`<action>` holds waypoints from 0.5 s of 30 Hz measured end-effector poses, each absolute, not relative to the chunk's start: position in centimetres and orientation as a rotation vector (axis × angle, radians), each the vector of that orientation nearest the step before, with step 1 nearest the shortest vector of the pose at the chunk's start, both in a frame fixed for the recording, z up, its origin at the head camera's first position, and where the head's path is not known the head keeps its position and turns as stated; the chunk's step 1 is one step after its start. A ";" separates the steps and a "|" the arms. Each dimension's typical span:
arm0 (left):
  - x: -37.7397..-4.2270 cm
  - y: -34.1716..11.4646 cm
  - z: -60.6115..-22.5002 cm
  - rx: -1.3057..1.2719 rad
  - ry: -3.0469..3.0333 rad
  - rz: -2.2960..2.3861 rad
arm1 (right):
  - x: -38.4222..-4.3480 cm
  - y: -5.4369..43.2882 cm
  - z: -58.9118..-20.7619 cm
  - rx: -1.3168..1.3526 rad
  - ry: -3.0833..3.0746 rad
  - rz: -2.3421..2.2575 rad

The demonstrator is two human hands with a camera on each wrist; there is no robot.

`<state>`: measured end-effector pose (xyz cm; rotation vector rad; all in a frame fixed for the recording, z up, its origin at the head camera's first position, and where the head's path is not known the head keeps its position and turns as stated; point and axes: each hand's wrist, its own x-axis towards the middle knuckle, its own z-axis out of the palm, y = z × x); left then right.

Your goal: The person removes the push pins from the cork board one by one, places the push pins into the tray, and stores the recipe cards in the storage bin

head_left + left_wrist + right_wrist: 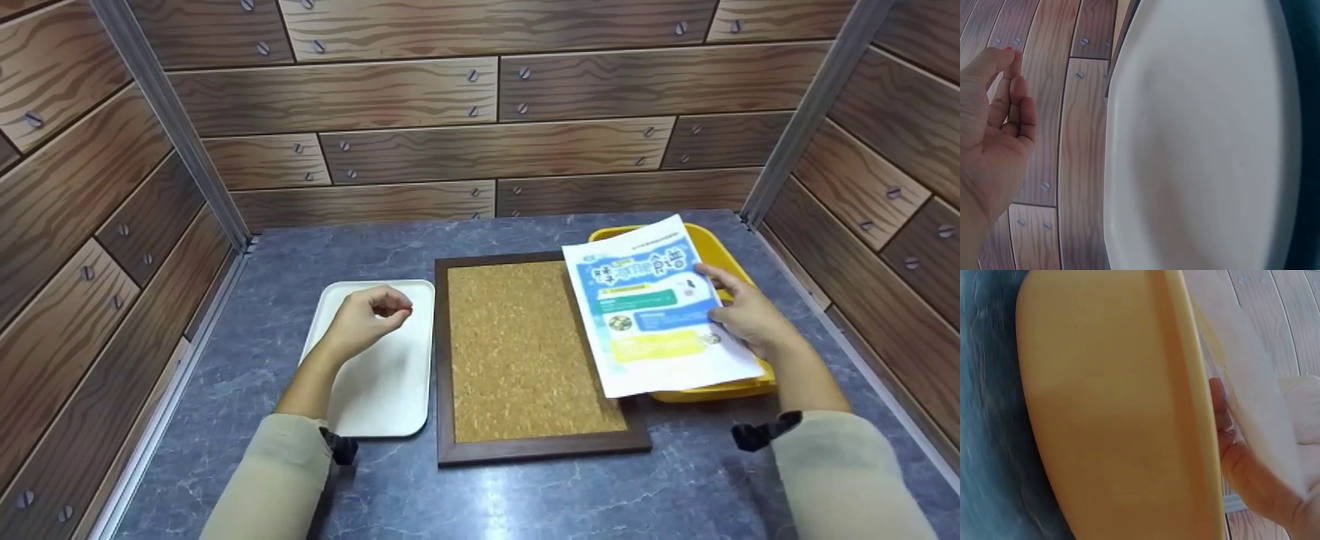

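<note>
My left hand [365, 319] is above a white tray [390, 405], thumb and index finger pinching a small red piece [1009, 49]. Only a bit of it shows at the fingertips, so I cannot tell its kind. On the right, my right hand [746, 311] grips the edge of a printed paper sheet [652, 360] with colourful blocks and large lettering. The sheet is tilted over the right part of a framed cork board [517, 360] and hides part of it. In the right wrist view the thumb and fingers [1258, 481] hold the sheet beyond the yellow basin's rim.
A yellow basin [720, 255] stands right of the cork board, largely covered by the sheet and right hand. Everything rests on a dark marbled tabletop [517, 502]. Wood-patterned panels [412, 90] close in the back and sides.
</note>
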<state>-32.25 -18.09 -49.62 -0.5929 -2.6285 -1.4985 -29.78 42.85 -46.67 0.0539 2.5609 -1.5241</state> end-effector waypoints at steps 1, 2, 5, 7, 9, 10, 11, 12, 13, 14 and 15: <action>-32.3 -18.3 -49.7 -0.586 -2.634 -1.503 | -29.7 43.2 -46.5 0.064 2.556 -1.500; -32.3 -18.4 -49.9 -0.581 -2.641 -1.505 | -29.7 43.5 -46.4 0.073 2.546 -1.479; -32.4 -19.0 -50.2 -0.562 -2.668 -1.497 | -29.5 44.6 -46.0 0.095 2.525 -1.420; -32.4 -19.4 -50.4 -0.551 -2.700 -1.481 | -29.6 45.3 -46.0 0.112 2.511 -1.398; -32.4 -19.9 -50.7 -0.539 -2.737 -1.472 | -29.6 45.9 -46.0 0.124 2.515 -1.375; -32.4 -20.2 -50.8 -0.537 -2.757 -1.471 | -29.6 46.2 -46.1 0.130 2.519 -1.363; -32.4 -20.4 -51.0 -0.531 -2.779 -1.471 | -29.7 46.5 -46.2 0.133 2.519 -1.355; -32.4 -20.7 -51.2 -0.524 -2.800 -1.469 | -29.7 46.8 -46.2 0.134 2.518 -1.348; -32.5 -20.9 -51.4 -0.517 -2.819 -1.474 | -29.7 47.1 -46.3 0.135 2.519 -1.342; -32.5 -21.1 -51.5 -0.507 -2.837 -1.481 | -29.7 47.3 -46.4 0.130 2.523 -1.334; -32.5 -21.4 -51.7 -0.506 -2.853 -1.482 | -29.7 47.5 -46.5 0.132 2.525 -1.327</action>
